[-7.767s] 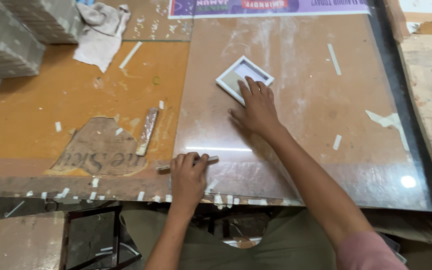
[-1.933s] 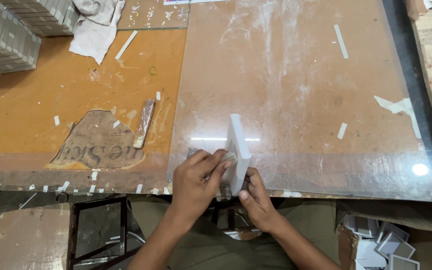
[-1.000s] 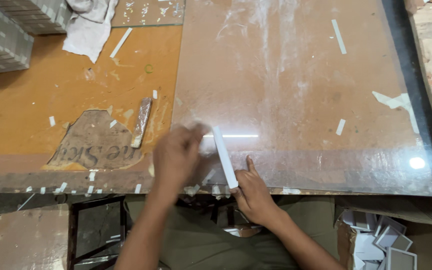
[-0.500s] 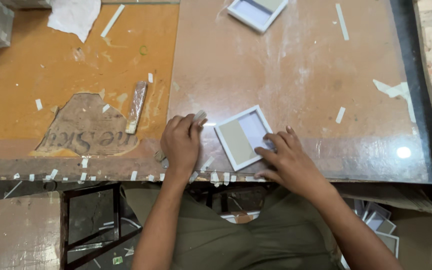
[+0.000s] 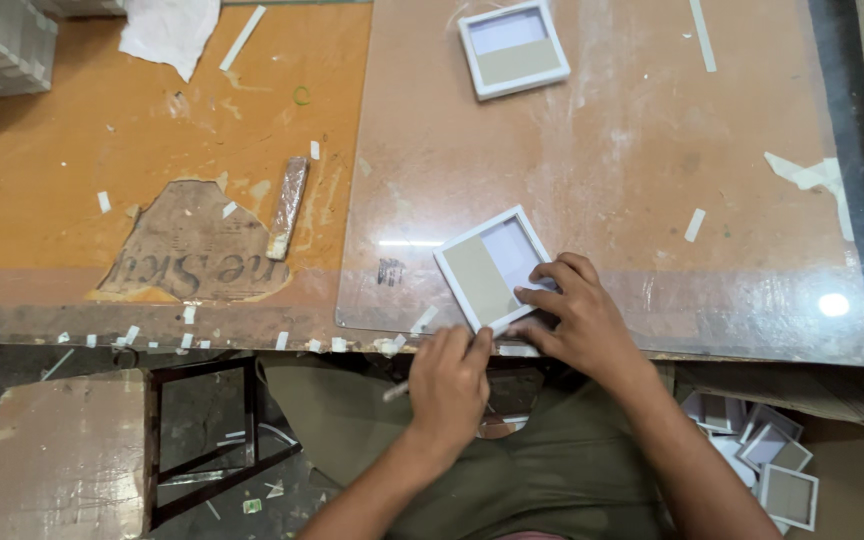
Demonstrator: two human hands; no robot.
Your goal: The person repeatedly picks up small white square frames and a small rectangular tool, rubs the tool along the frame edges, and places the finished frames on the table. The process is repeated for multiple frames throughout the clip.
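While my right hand (image 5: 572, 320) presses the small white frame (image 5: 492, 268) flat at the bench's near edge, my left hand (image 5: 449, 385), closed on a thin tool (image 5: 397, 391), should work its rim lightly.

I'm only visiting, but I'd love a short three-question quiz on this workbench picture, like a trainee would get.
1. True or false: the right hand rests on the near white frame.
2. How many white frames lie on the glass sheet? A) one B) two C) four
3. Fill in: the far white frame lies near the sheet's ____ edge.

Key
1. True; the left hand is at the frame's near corner.
2. B; more frames sit in a box below the bench.
3. Far.
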